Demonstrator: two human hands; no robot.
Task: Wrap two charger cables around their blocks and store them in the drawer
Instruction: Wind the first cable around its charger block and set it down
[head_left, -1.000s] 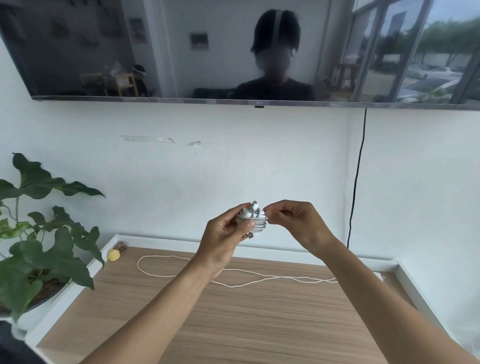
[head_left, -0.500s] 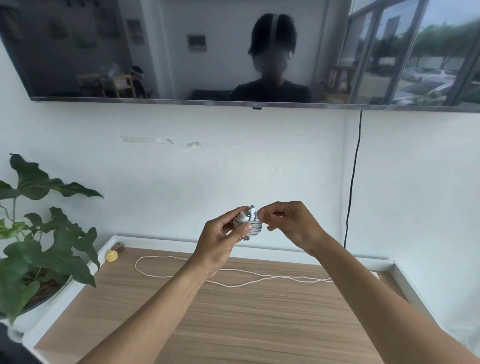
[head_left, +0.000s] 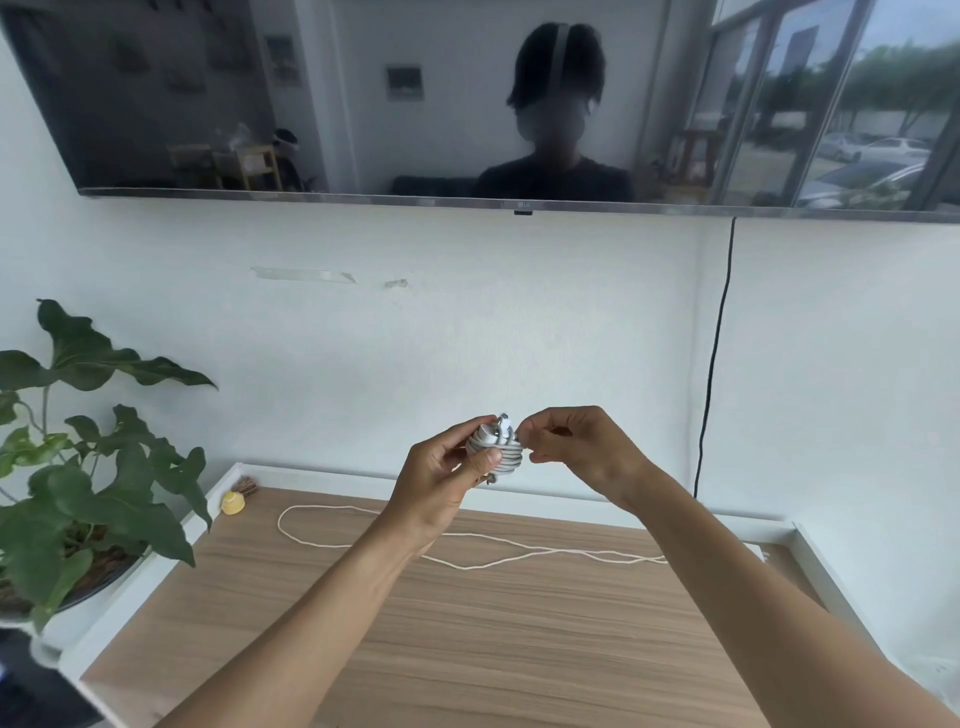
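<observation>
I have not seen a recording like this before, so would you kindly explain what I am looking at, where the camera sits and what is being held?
There is no machine here. A person works with two bare hands, and the single picture comes from a camera worn on their head, looking forward and down.

The left hand grips a charger block with a white cable coiled round it. The right hand seems to pinch the cable's end at the top of the bundle.

Below them is a wooden tabletop. A second cable lies loose on it, and a small yellow object sits in the far left corner. A potted plant stands to the left. The television on the wall reflects the person.
</observation>
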